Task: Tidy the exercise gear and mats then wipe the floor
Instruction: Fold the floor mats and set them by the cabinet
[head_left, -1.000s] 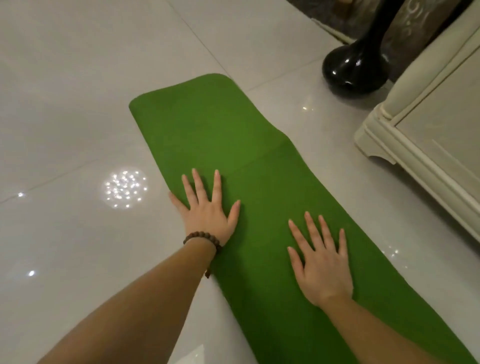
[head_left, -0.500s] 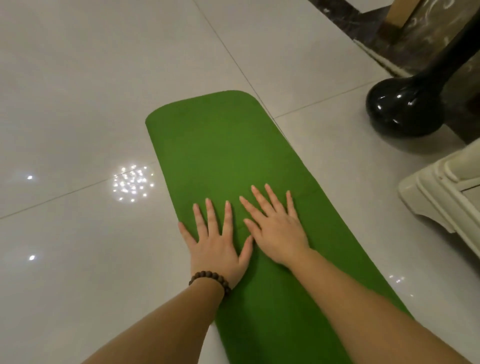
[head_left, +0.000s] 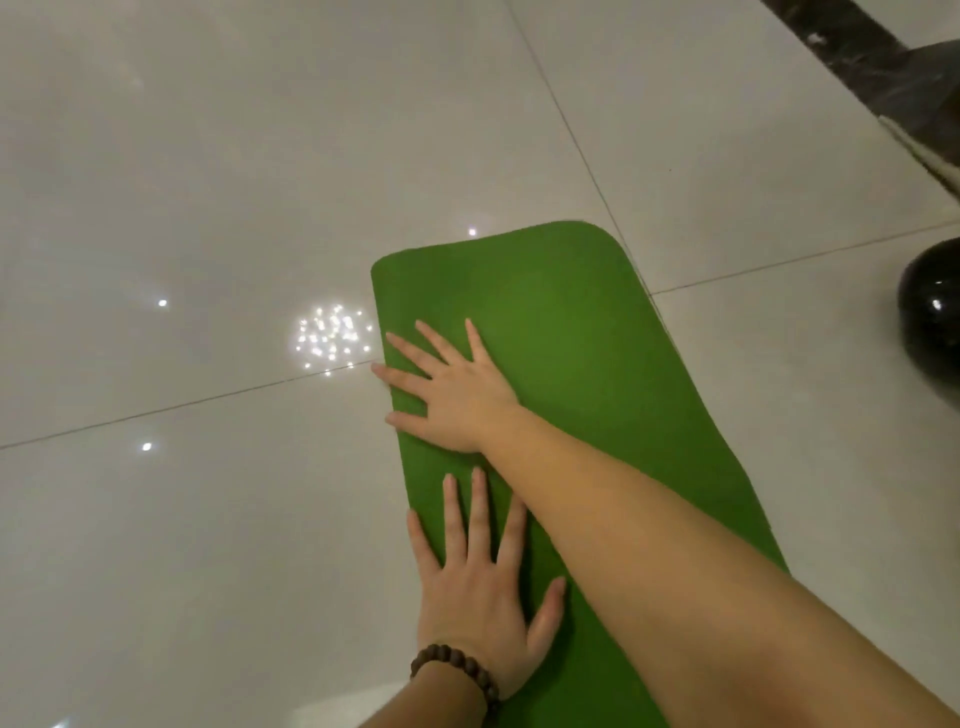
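A green exercise mat (head_left: 566, 312) lies flat on the glossy white tile floor (head_left: 208, 156), its rounded far end toward the top of the view. My right hand (head_left: 452, 395) presses flat on the mat near its left edge, fingers spread, with the forearm crossing the mat from the lower right. Nearer to me, my left hand (head_left: 483, 587) with a brown bead bracelet rests flat on the mat's left edge, fingers straight and pointing away.
A round black vase base (head_left: 930, 306) stands on the floor at the right edge. A dark marble strip (head_left: 862, 67) runs along the top right corner. Ceiling lights glare off the tiles left of the mat.
My right hand has slid forward and left across the mat, past my left hand. The view has shifted, so the cream cabinet has left the frame.
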